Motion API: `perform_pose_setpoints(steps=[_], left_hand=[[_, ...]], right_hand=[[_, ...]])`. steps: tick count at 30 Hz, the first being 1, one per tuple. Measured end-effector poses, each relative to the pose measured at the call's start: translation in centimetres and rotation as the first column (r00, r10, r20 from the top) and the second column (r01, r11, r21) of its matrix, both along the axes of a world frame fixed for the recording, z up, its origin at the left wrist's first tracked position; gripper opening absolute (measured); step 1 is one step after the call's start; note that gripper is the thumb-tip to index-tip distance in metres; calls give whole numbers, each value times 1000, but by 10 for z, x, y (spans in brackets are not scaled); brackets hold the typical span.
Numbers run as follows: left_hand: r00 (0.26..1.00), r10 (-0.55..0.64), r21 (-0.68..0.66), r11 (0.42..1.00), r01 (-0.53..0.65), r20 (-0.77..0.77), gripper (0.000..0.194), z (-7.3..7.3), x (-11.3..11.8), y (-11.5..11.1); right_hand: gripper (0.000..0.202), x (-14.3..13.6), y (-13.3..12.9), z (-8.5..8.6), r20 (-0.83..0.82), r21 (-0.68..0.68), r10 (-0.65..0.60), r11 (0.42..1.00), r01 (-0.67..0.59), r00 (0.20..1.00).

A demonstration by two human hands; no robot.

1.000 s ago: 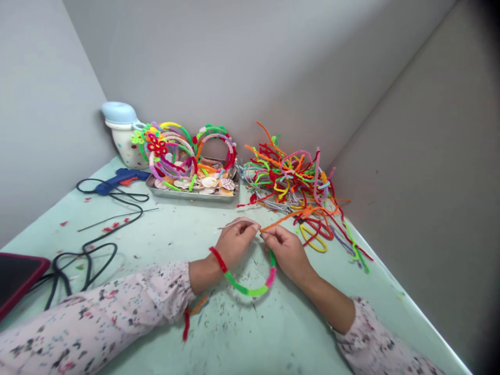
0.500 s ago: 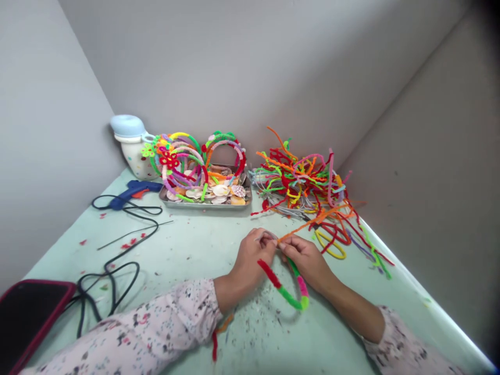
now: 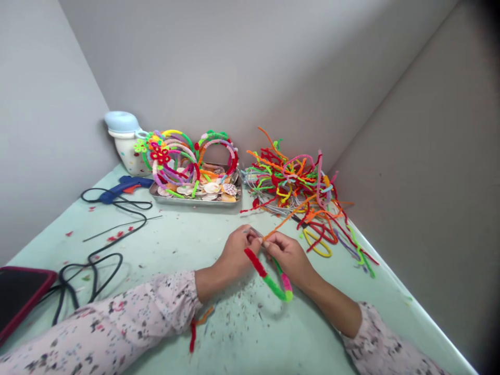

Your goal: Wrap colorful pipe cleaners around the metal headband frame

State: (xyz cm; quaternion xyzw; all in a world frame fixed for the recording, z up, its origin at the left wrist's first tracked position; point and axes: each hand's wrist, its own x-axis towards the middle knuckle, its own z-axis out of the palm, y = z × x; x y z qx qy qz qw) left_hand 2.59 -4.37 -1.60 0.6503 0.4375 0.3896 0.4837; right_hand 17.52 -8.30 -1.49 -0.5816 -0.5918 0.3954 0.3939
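Note:
A headband [image 3: 275, 288], partly wrapped in red, green, lime and pink pipe cleaner, hangs as a curve below my two hands. My left hand [image 3: 233, 256] is closed around its bare grey stretch, fingertips pinched together. Close against it, my right hand [image 3: 291, 258] pinches the band where an orange pipe cleaner [image 3: 287, 220] meets it. The orange strand runs up and right towards the pile. My fingers hide the exact spot where strand and band touch.
Behind my hands stands a metal tray [image 3: 195, 203] of shells and finished headbands [image 3: 216, 138]. Tangled pipe cleaners [image 3: 289, 177] and yellow-handled scissors [image 3: 318, 244] lie right. A blue glue gun [image 3: 121, 188], black cable [image 3: 96, 255], phone [image 3: 23, 297] and lidded cup [image 3: 127, 146] are left.
The whole view has shifted, so everything sits further left. Both hands keep their pinch on the headband and the orange strand; the band's hanging curve looks slightly narrower.

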Motion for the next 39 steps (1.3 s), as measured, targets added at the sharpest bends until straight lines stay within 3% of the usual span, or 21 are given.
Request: perform_pose_setpoints(steps=[5, 11, 16, 22, 31, 35, 39], left_hand=[[1000, -1, 42, 999, 2, -19, 9, 0, -1, -1], [995, -57, 53, 997, 53, 81, 11, -2, -4, 0], [1000, -8, 15, 1000, 8, -2, 13, 9, -6, -2], [994, 61, -93, 994, -52, 93, 17, 10, -5, 3], [995, 95, -81, 992, -93, 18, 13, 15, -5, 3], [996, 69, -78, 995, -65, 48, 10, 16, -6, 2], [991, 12, -176, 984, 11, 133, 13, 13, -7, 1]], right_hand=[[19, 0, -2, -1, -43, 14, 8, 1000, -8, 999], [19, -3, -1, 2, -28, 4, -49, 999, 49, 998], [19, -2, 0, 8, -74, 30, -18, 999, 20, 997], [23, -4, 7, 11, -215, -75, 38, 996, -55, 976], [18, -11, 11, 11, -178, -48, -15, 999, 6, 984], [20, -11, 10, 10, -236, -105, -22, 994, -3, 972], [19, -9, 10, 8, -280, -82, -36, 997, 13, 959]])
